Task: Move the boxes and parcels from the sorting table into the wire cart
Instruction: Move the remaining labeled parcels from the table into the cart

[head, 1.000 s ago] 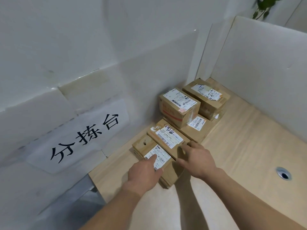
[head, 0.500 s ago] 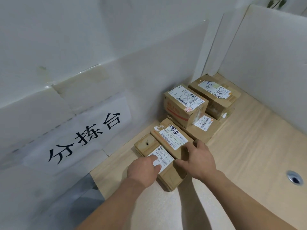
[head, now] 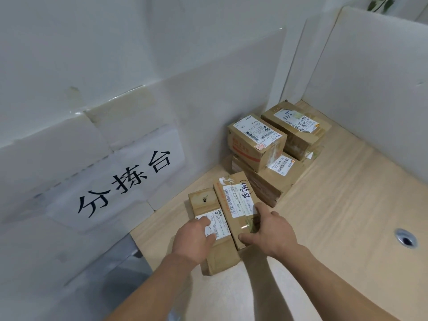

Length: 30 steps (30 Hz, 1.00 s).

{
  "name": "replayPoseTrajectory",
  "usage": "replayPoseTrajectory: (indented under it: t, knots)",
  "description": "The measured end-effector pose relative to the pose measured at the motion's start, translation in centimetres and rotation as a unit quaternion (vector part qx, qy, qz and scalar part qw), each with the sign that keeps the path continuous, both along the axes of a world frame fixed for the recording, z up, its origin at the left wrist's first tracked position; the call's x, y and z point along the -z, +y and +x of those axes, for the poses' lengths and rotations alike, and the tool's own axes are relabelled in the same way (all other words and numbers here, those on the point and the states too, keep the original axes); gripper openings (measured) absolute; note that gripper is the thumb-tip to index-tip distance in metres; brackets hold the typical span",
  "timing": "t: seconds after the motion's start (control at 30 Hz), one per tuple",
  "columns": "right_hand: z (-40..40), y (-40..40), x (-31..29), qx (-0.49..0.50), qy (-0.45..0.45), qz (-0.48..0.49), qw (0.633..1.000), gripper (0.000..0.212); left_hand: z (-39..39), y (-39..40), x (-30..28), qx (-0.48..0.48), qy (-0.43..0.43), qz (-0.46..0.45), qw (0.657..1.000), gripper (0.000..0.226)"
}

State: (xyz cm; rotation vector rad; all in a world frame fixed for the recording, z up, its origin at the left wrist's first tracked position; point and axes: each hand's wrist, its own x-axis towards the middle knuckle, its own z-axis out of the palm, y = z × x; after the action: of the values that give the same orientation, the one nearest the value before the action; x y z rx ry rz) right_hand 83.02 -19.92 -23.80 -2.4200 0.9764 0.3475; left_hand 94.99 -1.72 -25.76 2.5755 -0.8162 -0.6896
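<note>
On table, hands gripping parcel

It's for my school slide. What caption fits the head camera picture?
A person's left hand and right hand grasp two small parcels on the wooden sorting table.

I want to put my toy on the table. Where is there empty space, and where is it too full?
The wooden table is bare on the right, between the box stack and the round cable hole, and near its front edge. It is crowded in the back corner and along the white partition, where the left hand and right hand sit on two small parcels.
</note>
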Motion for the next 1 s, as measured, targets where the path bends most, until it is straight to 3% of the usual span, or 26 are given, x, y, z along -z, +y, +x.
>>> replayPoseTrajectory:
  t: [0.17,0.33,0.57,1.0]
  knots:
    - [-3.4,1.5,1.5,0.032,0.0,0.067,0.997,0.123,-2.9,1.8,0.5,-0.026,0.011,-0.057,0.998,0.041]
    - [-8.1,2.8,2.1,0.034,-0.014,0.115,0.993,0.097,-6.9,3.8,0.6,-0.045,0.035,-0.089,0.994,0.04]
    - [-14.9,5.0,2.7,0.039,-0.031,0.159,0.986,0.099,-13.9,6.0,-0.1,-0.056,0.031,-0.09,0.994,0.066]
    - [-22.1,6.7,3.0,0.069,-0.037,0.231,0.97,0.088,-20.2,6.8,0.3,-0.118,0.059,-0.054,0.99,0.058]
